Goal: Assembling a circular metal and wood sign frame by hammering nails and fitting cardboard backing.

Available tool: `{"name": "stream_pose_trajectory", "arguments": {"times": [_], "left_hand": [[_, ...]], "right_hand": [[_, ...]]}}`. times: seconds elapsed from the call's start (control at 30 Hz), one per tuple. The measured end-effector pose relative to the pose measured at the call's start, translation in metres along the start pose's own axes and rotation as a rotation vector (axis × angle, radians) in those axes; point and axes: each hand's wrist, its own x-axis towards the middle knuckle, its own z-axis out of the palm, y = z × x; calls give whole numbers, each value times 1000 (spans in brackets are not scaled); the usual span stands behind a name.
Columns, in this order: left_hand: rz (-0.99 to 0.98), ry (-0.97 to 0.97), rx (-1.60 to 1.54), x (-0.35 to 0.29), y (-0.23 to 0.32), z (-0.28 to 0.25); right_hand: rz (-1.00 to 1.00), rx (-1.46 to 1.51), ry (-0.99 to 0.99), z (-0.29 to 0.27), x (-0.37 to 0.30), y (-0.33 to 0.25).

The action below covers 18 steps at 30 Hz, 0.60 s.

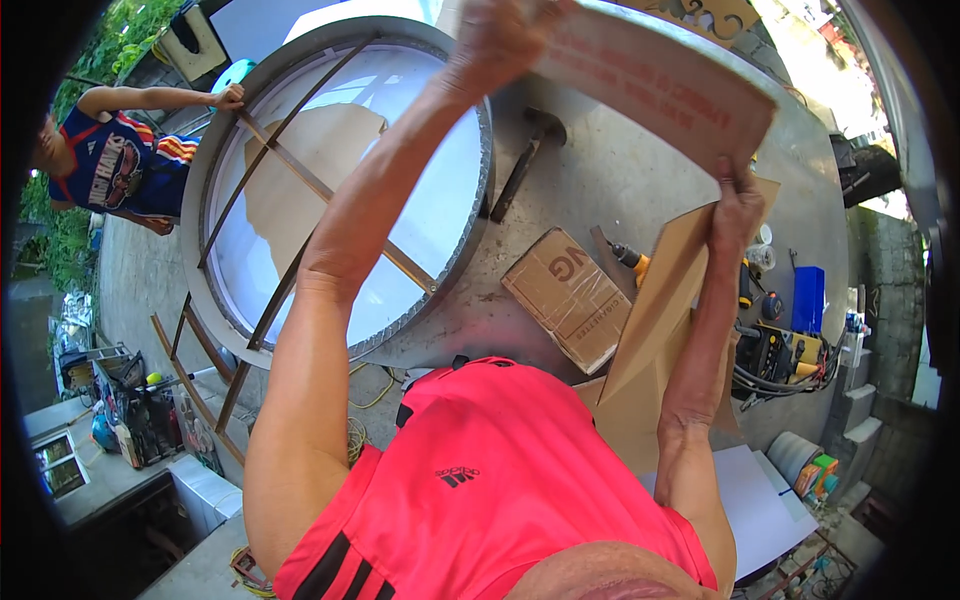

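A strip-shaped piece of cardboard (650,85) with faded red print is raised over the far side of the work surface. My left hand (505,45), a little blurred, is closed on its left end. At its lower right corner, my right hand (737,205) grips it with the fingers up against the edge. Below that hand and along my right forearm stands a larger folded cardboard sheet (655,300), which the hand also seems to touch. Under my left forearm lies a large round metal frame (470,230) with crossbars, a white panel and a torn brown cardboard piece (310,175).
A hammer (525,165) lies beside the round frame. Nearer me are a closed cardboard box (570,295) and a drill (630,258). Power tools with cables (785,360) and a blue box (808,298) sit at right. At far left another person's hand (229,97) rests on the frame's rim.
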Motion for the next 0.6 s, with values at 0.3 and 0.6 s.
{"name": "stream_pose_trajectory", "arguments": {"times": [0.3,0.6], "left_hand": [[-534,-203,-8,4,-106,-20],[-1331,4,-226,-24,-183,-25]], "right_hand": [[-160,201,196,-89,31,-119],[-122,-136,299,-162,13,-232]]}}
